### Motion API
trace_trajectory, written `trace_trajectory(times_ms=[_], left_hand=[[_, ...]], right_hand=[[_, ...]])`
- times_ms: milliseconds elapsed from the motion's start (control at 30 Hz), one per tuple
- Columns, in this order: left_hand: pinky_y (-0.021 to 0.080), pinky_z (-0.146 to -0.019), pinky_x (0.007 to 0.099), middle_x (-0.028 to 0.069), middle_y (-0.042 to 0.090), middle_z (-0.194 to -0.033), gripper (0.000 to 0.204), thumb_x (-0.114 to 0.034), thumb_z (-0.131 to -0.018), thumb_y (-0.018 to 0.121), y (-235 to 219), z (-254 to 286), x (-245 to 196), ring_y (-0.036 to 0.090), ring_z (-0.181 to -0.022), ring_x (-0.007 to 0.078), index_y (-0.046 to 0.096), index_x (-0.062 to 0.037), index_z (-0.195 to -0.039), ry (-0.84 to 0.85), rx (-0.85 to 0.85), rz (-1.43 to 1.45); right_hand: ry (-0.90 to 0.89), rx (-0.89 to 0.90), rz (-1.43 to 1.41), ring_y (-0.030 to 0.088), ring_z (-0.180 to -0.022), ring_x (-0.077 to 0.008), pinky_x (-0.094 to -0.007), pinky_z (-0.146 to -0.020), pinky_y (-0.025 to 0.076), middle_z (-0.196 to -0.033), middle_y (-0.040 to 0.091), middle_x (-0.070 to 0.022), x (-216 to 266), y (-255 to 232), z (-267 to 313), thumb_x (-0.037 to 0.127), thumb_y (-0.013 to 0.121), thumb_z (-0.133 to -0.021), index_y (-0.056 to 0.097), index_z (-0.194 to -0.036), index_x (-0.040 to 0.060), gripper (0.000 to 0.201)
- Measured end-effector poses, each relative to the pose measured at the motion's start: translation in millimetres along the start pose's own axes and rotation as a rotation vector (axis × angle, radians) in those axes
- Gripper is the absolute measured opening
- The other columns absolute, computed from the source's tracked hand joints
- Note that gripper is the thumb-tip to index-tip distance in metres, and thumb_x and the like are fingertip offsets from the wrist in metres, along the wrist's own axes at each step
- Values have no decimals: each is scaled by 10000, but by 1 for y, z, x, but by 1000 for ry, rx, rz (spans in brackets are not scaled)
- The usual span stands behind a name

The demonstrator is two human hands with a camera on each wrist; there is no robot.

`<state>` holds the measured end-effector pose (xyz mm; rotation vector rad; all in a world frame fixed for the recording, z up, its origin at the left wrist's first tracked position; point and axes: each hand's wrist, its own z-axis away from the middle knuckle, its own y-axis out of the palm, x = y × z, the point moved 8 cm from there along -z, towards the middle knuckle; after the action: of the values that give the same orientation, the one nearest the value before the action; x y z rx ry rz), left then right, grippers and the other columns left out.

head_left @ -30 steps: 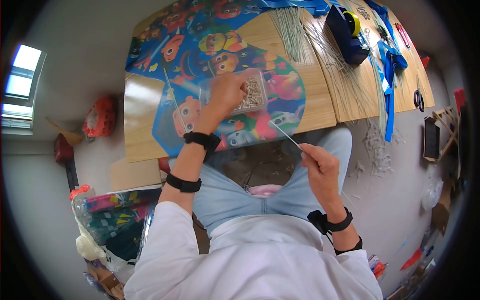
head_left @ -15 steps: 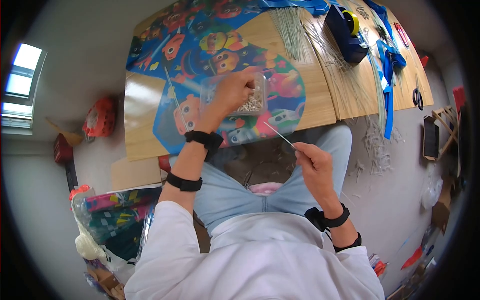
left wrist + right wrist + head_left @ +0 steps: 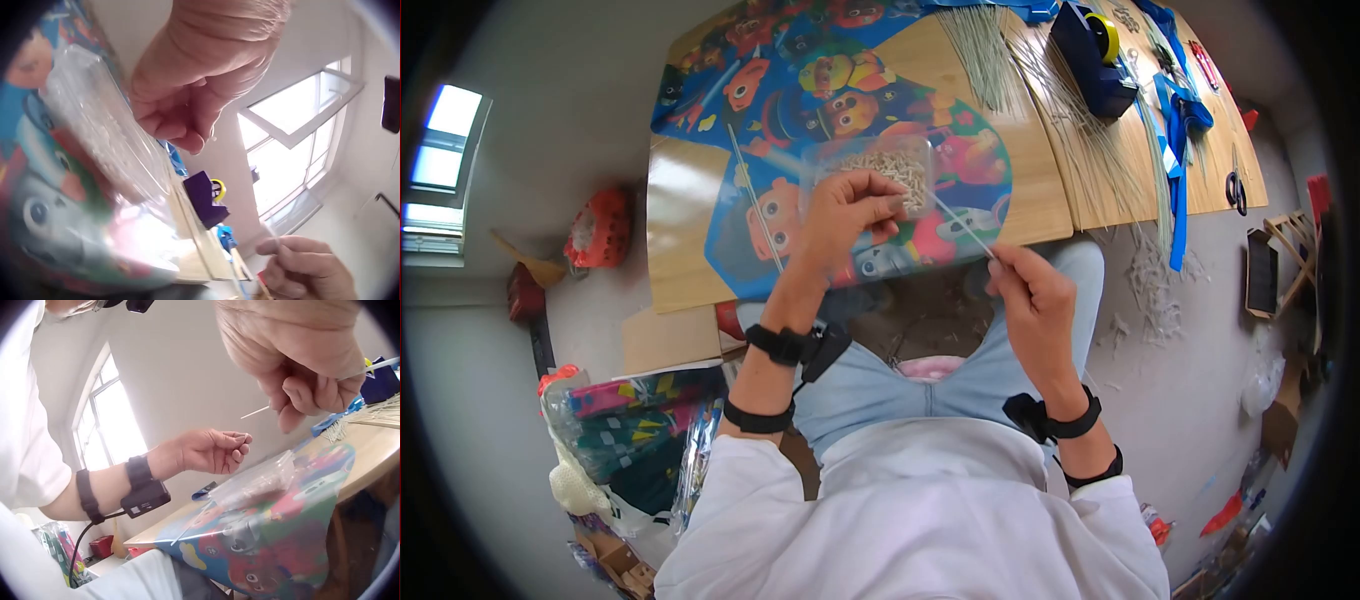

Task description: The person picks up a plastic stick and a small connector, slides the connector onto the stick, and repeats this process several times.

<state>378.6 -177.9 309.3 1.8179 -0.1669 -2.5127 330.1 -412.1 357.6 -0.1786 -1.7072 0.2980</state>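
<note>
My left hand (image 3: 845, 225) is in front of a clear plastic box (image 3: 822, 152), thumb and fingertips brought together. A tiny whitish piece (image 3: 213, 133) peeks out of that pinch in the left wrist view; most of it is hidden by the fingers. Many small off-white pieces (image 3: 888, 162) fill the box. Between thumb and forefinger, my right hand (image 3: 1040, 300) holds a thin white stick (image 3: 962, 225). Its tip points up and left toward the left hand. The right wrist view shows the stick (image 3: 255, 412) coming out on both sides of the right fingers.
A cartoon-printed sheet (image 3: 980, 150) covers much of the wooden table (image 3: 1040, 205). Thin sticks (image 3: 755, 200) lie on its left. To the back right are bundled sticks (image 3: 980, 65), a tape dispenser (image 3: 1090, 65), blue ribbon (image 3: 1175, 230) and scissors (image 3: 1236, 190). White bits (image 3: 1155, 300) litter the floor.
My left hand has come out of the box toward me, fingertips pinched. My right hand has moved slightly forward, and the stick's tip now stands nearer the left hand and box.
</note>
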Motion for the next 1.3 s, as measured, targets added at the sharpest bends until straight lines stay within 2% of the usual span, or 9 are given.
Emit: trace_trajectory(times_ms=[167, 300, 500, 700, 800, 1000, 1067, 1167, 1300], left_hand=[[520, -652, 228, 43, 694, -848, 84, -44, -894, 698, 35, 37, -6, 633, -733, 87, 683, 5, -960, 119, 5, -48], [529, -665, 214, 27, 693, -859, 76, -49, -896, 711, 49, 56, -15, 632, -754, 71, 678, -13, -955, 188, -22, -20], [524, -652, 218, 20, 689, -865, 79, -61, -901, 710, 53, 68, -14, 614, -734, 68, 672, -10, -948, 206, -62, 223], [516, -678, 212, 18, 692, -880, 98, -66, -898, 717, 55, 69, -3, 619, -747, 69, 667, -21, -970, 202, -77, 360], [509, -695, 208, 13, 690, -889, 115, -60, -898, 716, 59, 70, -4, 617, -768, 65, 656, -23, -988, 188, -44, 402], [512, -703, 213, 23, 694, -918, 111, -47, -904, 705, 59, 70, 4, 634, -794, 79, 640, -32, -993, 176, -12, 447], [520, -710, 219, 35, 695, -923, 107, -45, -907, 702, 58, 68, 5, 644, -797, 89, 636, -31, -990, 204, -2, 454], [528, -728, 227, 76, 683, -949, 90, -44, -914, 693, 47, 68, 4, 629, -792, 102, 630, -18, -973, 134, -72, 513], [520, -710, 234, 102, 679, -953, 87, -44, -916, 692, 26, 68, 1, 618, -786, 123, 628, -12, -965, 188, -69, 565]], right_hand=[[-109, -63, -93, 657, -637, -183, -278, -592, 491, -753, 671, -128, 24, 21, -15, -35, 613, -885, 683, -1023, -23, 156], [-194, -30, -4, 624, -591, -193, -283, -575, 486, -739, 654, -144, 31, 34, -11, -27, 625, -880, 648, -931, -29, 56], [28, -11, -163, 578, -562, -147, -281, -547, 458, -664, 597, -121, 26, 35, -5, -23, 615, -894, 619, -888, -17, 9], [-85, -11, -86, 588, -580, -136, -271, -565, 474, -675, 623, -108, 34, 38, 1, -31, 598, -902, 616, -901, -21, 21], [-89, -69, -111, 566, -570, -131, -272, -559, 464, -665, 611, -98, 33, 37, 1, -41, 590, -896, 615, -895, -21, 32], [-29, 4, -120, 547, -566, -128, -271, -553, 458, -670, 607, -88, 32, 38, 1, -50, 593, -888, 614, -882, -17, 40], [-45, 10, -137, 545, -565, -127, -268, -550, 454, -676, 607, -81, 30, 38, 1, -49, 601, -889, 637, -917, -14, 58], [-83, -8, -116, 536, -565, -132, -263, -547, 445, -689, 601, -78, 34, 31, 3, -55, 612, -886, 672, -1001, -4, 140], [-186, 39, 11, 535, -574, -157, -274, -543, 430, -695, 577, -84, 41, 17, 8, -71, 621, -872, 690, -1114, 8, 264]])
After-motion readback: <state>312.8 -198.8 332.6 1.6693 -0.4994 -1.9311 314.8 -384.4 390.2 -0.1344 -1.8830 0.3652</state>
